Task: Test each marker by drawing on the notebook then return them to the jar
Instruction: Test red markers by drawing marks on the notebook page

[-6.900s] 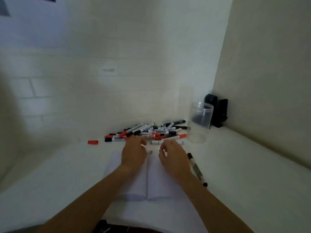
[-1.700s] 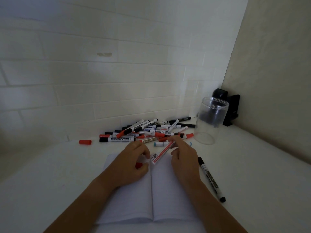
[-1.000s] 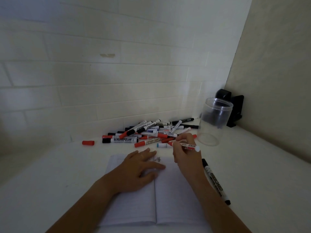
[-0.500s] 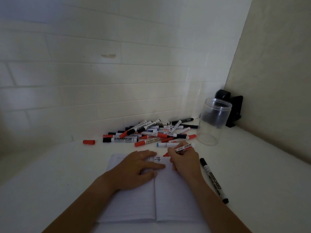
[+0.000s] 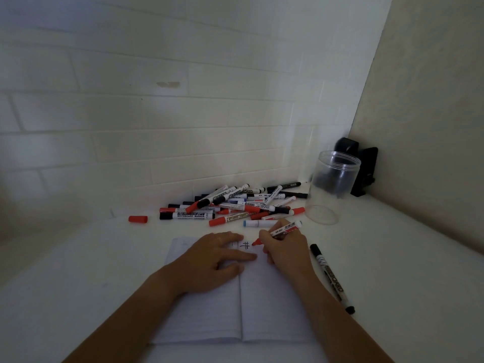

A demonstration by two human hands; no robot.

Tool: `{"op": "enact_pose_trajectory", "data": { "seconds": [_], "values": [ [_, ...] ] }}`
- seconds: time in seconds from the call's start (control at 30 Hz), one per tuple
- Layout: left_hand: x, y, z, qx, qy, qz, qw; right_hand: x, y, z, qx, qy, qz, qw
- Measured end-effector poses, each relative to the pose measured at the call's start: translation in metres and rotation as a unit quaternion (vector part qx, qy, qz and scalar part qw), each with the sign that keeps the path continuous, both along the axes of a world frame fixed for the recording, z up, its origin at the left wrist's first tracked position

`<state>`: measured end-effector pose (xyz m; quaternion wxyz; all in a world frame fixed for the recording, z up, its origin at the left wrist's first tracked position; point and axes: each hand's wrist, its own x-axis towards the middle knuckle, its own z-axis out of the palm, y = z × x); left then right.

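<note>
I'm at the testing step: my right hand (image 5: 285, 247) pinches a red marker (image 5: 277, 233), tip at the notebook (image 5: 262, 310) top edge beside a hash mark. My left hand (image 5: 214, 260) lies flat, fingers spread, pinning the page. Next I'd draw, cap it, then drop it into the empty jar (image 5: 331, 187) at the desk's back right corner.
</note>
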<state>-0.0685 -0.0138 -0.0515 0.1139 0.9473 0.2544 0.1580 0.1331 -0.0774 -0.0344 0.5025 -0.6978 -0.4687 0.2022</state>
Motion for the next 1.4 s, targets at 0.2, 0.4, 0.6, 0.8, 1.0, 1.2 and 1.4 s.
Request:
{"op": "enact_pose_trajectory", "data": {
  "seconds": [0.2, 0.4, 0.6, 0.8, 1.0, 1.2, 1.4],
  "values": [
    [-0.0006, 0.0001, -0.0012, -0.006, -0.014, 0.002, 1.0, 0.0023, 0.0016, -0.0005, 0.008, -0.018, -0.055, 0.998],
    [0.0003, 0.0012, -0.0033, -0.007, -0.011, 0.003, 1.0, -0.0022, 0.0015, -0.002, -0.003, -0.023, 0.011, 1.0],
    [-0.0003, 0.0007, -0.0022, -0.006, -0.013, 0.007, 1.0, 0.0044, 0.0029, -0.0019, -0.006, -0.05, -0.067, 0.997],
    [0.0002, 0.0004, -0.0013, -0.008, -0.006, 0.006, 1.0, 0.0041, 0.0042, -0.0048, 0.028, -0.036, -0.031, 0.998],
    [0.0001, 0.0005, -0.001, -0.009, -0.007, 0.006, 1.0, 0.0042, 0.0038, -0.0034, 0.0, -0.05, -0.021, 0.999],
    [-0.0001, -0.0006, -0.0002, -0.012, -0.007, 0.005, 1.0, 0.0048, 0.0019, -0.0026, 0.015, -0.052, -0.035, 0.998],
    [-0.0006, -0.0002, -0.0013, -0.011, -0.011, 0.006, 1.0, 0.0049, 0.0017, -0.0021, 0.004, -0.05, -0.038, 0.998]
  ]
}}
